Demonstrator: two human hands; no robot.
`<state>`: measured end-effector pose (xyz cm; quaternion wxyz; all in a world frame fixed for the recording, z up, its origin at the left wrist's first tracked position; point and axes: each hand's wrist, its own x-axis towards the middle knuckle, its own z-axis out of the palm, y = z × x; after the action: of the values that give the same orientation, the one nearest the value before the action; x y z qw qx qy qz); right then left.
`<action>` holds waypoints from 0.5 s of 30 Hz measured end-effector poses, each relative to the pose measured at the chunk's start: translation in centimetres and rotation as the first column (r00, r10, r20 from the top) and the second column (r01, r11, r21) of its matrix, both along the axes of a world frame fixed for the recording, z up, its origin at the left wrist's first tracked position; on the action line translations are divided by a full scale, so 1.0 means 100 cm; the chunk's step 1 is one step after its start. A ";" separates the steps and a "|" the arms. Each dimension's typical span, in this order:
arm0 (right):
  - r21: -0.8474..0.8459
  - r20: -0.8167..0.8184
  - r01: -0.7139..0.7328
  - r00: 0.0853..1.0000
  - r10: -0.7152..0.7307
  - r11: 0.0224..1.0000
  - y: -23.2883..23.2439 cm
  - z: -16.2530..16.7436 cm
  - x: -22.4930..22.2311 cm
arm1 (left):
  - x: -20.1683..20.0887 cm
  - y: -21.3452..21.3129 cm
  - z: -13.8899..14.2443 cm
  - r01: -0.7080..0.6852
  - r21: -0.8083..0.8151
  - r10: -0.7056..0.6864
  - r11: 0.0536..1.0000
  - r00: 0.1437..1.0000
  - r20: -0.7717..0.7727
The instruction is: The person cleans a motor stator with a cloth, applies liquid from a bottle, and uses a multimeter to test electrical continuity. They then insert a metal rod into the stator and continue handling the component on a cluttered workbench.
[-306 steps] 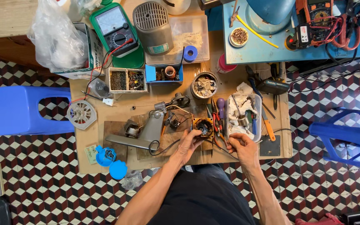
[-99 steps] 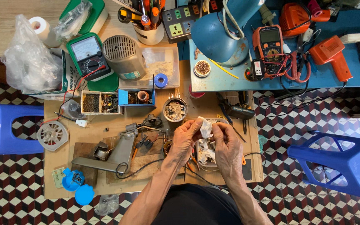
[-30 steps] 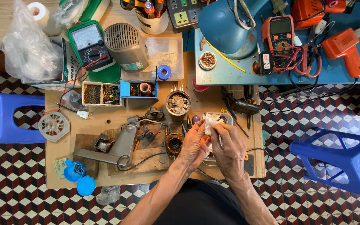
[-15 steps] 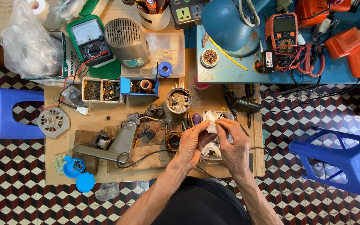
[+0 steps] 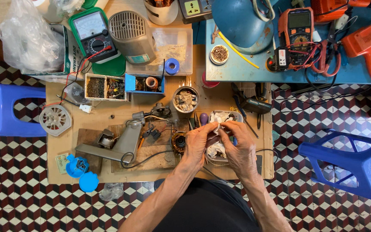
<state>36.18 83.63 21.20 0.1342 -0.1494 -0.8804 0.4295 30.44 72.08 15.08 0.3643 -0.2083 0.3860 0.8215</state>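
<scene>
One blue stool (image 5: 5, 109) at far left. One clear plastic bag (image 5: 26, 38). One green meter (image 5: 93, 36) with red and black leads. One grey fan wheel (image 5: 55, 120). Two blue round lids (image 5: 82, 174) at the counter (image 5: 108, 116) edge. One grey cylindrical housing (image 5: 132, 36). One metal arm (image 5: 117, 144) lying flat. One round tin (image 5: 185, 99) of scraps. Left hand (image 5: 199, 139) and right hand (image 5: 240, 146), fingertips meeting, both pinching one crumpled white rag (image 5: 218, 129) over a clear tub (image 5: 220, 150) near the counter's front edge. One orange meter (image 5: 299, 32). One orange drill (image 5: 363, 45). One blue stool (image 5: 353, 165), tipped. Against half a second earlier: the hands and rag keep the same grip and place.
</scene>
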 end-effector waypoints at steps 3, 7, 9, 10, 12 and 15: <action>-0.012 0.026 -0.071 0.997 0.072 0.997 0.006 -0.005 0.003 | 0.005 -0.004 -0.005 0.039 -0.045 -0.038 0.998 0.999 0.018; -0.154 0.140 -0.135 0.978 0.157 0.979 0.012 -0.011 0.019 | 0.022 -0.023 -0.012 0.108 -0.058 -0.101 0.992 0.988 0.118; -0.238 0.238 -0.092 0.960 0.150 0.967 0.011 -0.015 0.028 | 0.034 -0.034 -0.014 0.165 -0.081 -0.154 0.983 0.980 0.127; -0.276 0.286 -0.066 0.947 0.147 0.959 0.008 -0.019 0.033 | 0.041 -0.039 -0.014 0.195 -0.092 -0.182 0.977 0.974 0.132; -0.387 0.475 0.163 0.879 0.044 0.908 -0.002 -0.028 0.041 | 0.053 -0.053 -0.014 0.227 -0.261 -0.217 0.938 0.974 0.068; -0.623 0.434 0.266 0.900 0.043 0.736 -0.014 -0.045 0.045 | 0.058 -0.085 -0.012 0.180 -0.562 -0.273 0.807 0.958 -0.086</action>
<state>40.64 82.20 16.72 -0.0951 -0.3301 -0.6640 0.6642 36.29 63.56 13.83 0.3520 -0.1886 0.6556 0.6408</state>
